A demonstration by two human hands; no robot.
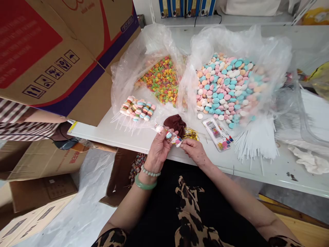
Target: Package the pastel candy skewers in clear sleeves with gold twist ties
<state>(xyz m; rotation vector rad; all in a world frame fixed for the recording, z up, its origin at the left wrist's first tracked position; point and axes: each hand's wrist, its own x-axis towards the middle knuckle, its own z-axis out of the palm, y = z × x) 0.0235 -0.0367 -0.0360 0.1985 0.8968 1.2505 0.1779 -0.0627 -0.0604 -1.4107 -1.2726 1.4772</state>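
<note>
Between my hands, over the table's front edge, is a small clear printed candy bag [176,139] with pastel candy inside. My left hand [159,145] is closed around one end of it. At the other end, the fingers of my right hand [193,150] pinch the bag. Just behind them lie a dark brown cloth [174,124] and gold twist ties [191,133]. To the right rests a stack of flat printed bags [218,134]. Candy skewers [138,109] on white sticks lie at the left, their sticks pointing toward me.
Large plastic bags hold ring candies [164,80] and pastel oval candies [226,89]. Many white sticks [257,140] lie at the right, near crumpled tissue [309,159]. A big carton [84,65] blocks the left; another person's arm [48,116] shows below it. Open boxes [46,157] stand on the floor.
</note>
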